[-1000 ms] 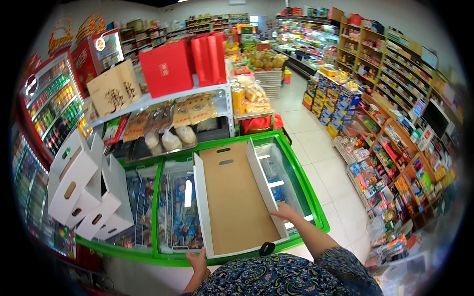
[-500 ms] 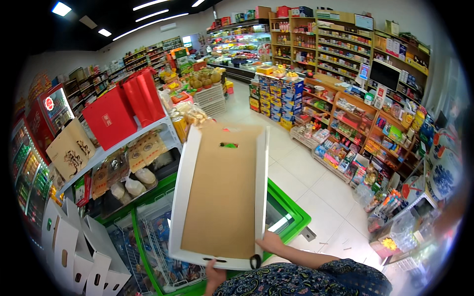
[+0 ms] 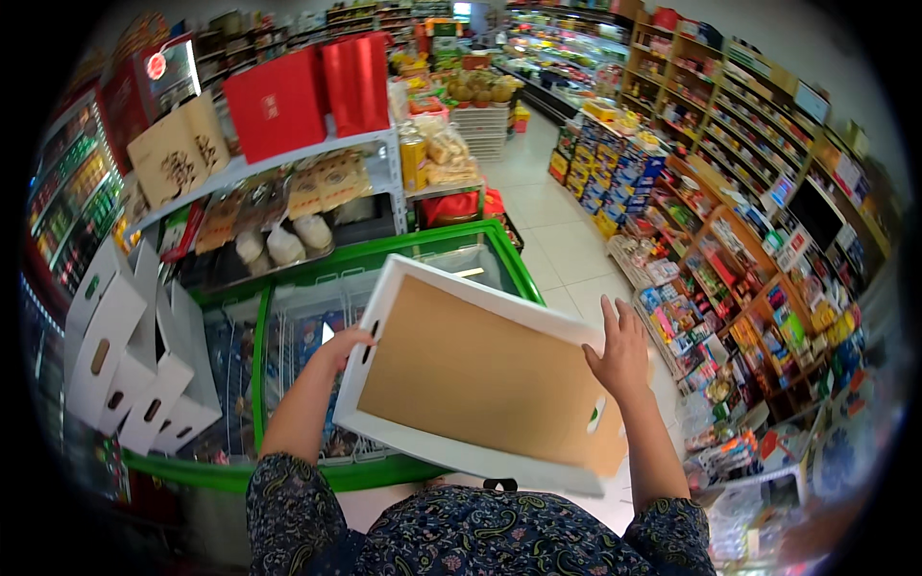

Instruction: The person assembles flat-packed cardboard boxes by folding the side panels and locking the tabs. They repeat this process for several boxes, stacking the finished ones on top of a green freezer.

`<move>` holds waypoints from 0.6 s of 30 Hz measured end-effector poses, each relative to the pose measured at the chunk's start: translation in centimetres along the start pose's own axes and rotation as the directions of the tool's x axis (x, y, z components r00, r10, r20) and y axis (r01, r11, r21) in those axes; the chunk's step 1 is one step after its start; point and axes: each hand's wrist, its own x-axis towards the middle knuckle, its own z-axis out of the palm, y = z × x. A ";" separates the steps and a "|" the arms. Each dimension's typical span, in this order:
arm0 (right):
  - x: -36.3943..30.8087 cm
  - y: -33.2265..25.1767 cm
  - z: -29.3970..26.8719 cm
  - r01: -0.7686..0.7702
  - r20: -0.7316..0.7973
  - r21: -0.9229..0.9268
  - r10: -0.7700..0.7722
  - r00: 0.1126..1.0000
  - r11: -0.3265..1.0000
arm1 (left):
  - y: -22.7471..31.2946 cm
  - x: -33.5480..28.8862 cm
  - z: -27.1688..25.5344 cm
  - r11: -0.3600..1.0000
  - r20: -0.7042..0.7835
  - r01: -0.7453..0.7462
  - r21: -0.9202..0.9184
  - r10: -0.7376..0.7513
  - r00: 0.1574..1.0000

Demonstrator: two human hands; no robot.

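A shallow cardboard box [image 3: 480,370], brown inside with white walls, is held tilted in front of my body, its length running from left to lower right. My left hand [image 3: 344,348] grips its left end at the handle hole, fingers hooked over the wall. Beside the box's right end, my right hand [image 3: 622,357] is raised with its fingers spread, holding nothing. An oval handle hole shows in that right end below the hand. Under the box is a chest freezer [image 3: 259,360] with a green rim and glass top.
Several white cardboard boxes [image 3: 144,355] with handle holes stand at the freezer's left end. Behind it, a grey shelf [image 3: 288,156] carries red and beige gift bags [image 3: 279,101] above packaged goods. Stacked cartons [image 3: 615,168] and filled display shelves [image 3: 730,250] line the tiled aisle at right.
The box has swung from pointing away from me to lying crosswise. My left hand has moved to its left end. My right hand has let go of the near corner and opened.
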 end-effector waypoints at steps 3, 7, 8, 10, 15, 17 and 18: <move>-1.4 2.1 3.9 -0.099 0.454 0.050 0.066 0.888 0.994 | 1.8 -0.2 3.6 0.991 -0.002 0.028 0.128 -0.028 1.000; -3.2 4.3 9.5 -0.055 0.648 0.061 0.002 0.762 0.997 | 2.9 0.6 4.6 0.981 0.088 0.055 0.183 -0.072 0.994; -3.4 4.6 10.4 -0.031 0.607 0.093 -0.032 0.794 0.995 | 2.7 1.2 4.2 0.980 0.088 0.012 0.199 -0.030 0.996; -1.5 3.3 10.9 -0.032 0.543 0.101 -0.028 0.839 0.994 | 2.6 1.9 2.2 0.963 0.054 -0.151 0.224 0.142 0.988; 2.9 4.9 12.6 -0.135 0.425 0.087 0.086 0.901 0.987 | 6.3 -3.1 7.2 0.321 -0.066 -0.232 0.918 0.701 0.710; 4.3 4.3 13.6 -0.252 0.465 0.085 0.185 0.866 0.964 | 4.7 -5.3 8.5 0.060 0.177 -0.316 0.947 0.724 0.667; 4.6 4.0 14.1 -0.312 0.485 0.084 0.235 0.842 0.946 | 4.0 -6.8 9.5 -0.010 0.291 -0.367 0.930 0.628 0.721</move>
